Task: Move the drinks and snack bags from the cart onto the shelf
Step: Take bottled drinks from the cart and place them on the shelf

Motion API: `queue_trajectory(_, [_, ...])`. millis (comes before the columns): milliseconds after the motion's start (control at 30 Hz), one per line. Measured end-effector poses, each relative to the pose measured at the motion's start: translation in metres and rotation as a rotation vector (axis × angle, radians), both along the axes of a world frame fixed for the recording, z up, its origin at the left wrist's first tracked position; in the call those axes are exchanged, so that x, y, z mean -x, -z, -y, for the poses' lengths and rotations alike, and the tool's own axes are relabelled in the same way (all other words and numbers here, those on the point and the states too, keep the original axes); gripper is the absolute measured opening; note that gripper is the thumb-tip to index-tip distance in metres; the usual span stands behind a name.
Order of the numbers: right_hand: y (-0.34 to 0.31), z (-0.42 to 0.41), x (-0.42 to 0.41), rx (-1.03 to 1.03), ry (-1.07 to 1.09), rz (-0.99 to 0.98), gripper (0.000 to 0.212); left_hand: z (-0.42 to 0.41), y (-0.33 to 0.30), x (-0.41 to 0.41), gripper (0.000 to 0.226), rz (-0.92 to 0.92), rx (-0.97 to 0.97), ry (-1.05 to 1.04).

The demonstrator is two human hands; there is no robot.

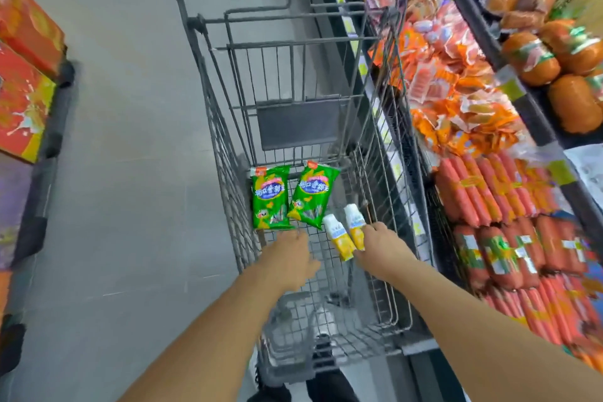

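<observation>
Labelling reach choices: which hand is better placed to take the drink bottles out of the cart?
Right. The right hand is already at the right drink bottle, on the shelf side of the cart. The left hand sits by the green snack bags, away from the bottles.

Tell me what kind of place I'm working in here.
Most likely a supermarket aisle. A wire shopping cart stands on the grey floor beside a stocked shelf of packaged sausages with price tags along its edge. Stacked red cartons line the other side.
</observation>
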State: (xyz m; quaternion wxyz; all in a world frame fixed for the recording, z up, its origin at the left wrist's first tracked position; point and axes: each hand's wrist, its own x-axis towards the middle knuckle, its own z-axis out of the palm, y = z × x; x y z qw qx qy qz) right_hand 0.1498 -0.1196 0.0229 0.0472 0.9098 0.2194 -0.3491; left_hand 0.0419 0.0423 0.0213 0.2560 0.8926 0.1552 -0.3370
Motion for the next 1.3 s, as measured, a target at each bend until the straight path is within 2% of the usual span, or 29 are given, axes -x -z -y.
queue_trajectory(133, [0.061,-0.004,-0.023,0.034,0.058,-0.075,0.047,0.013,0.065,-0.022,0.056,-0.053,0.074,-0.126])
queue_trajectory(233, [0.103,-0.013,-0.039,-0.016,0.178,-0.081,0.050,0.024,0.111,-0.037,0.069,-0.092,0.178,-0.270])
queue_trajectory(300, [0.128,-0.019,-0.047,-0.034,0.235,-0.075,0.042,0.030,0.136,-0.048,0.074,-0.101,0.242,-0.371])
queue_trajectory(433, [0.167,-0.023,-0.063,-0.023,0.370,-0.068,0.036,0.047,0.180,-0.070,0.072,-0.094,0.323,-0.587])
queue_trajectory(500, [0.182,-0.022,-0.067,-0.012,0.360,-0.058,0.036,0.055,0.200,-0.078,0.065,-0.093,0.346,-0.650])
queue_trajectory(567, [0.195,-0.019,-0.068,0.004,0.337,-0.043,0.045,0.061,0.214,-0.083,0.055,-0.087,0.360,-0.692])
queue_trajectory(633, [0.205,-0.017,-0.069,0.009,0.332,-0.039,0.054,0.065,0.226,-0.087,0.050,-0.085,0.369,-0.722])
queue_trajectory(767, [0.214,-0.018,-0.070,-0.014,0.311,-0.047,0.040,0.069,0.238,-0.095,0.056,-0.088,0.371,-0.778])
queue_trajectory(933, [0.215,-0.023,-0.071,-0.040,0.398,-0.086,0.037,0.074,0.239,-0.098,0.062,-0.082,0.388,-0.894])
queue_trajectory(1100, [0.217,-0.019,-0.069,-0.021,0.470,-0.091,0.064,0.077,0.243,-0.087,0.067,-0.084,0.451,-1.031])
queue_trajectory(1300, [0.216,-0.010,-0.065,0.103,0.333,-0.108,0.079,0.072,0.245,-0.067,0.057,-0.187,0.564,-1.046])
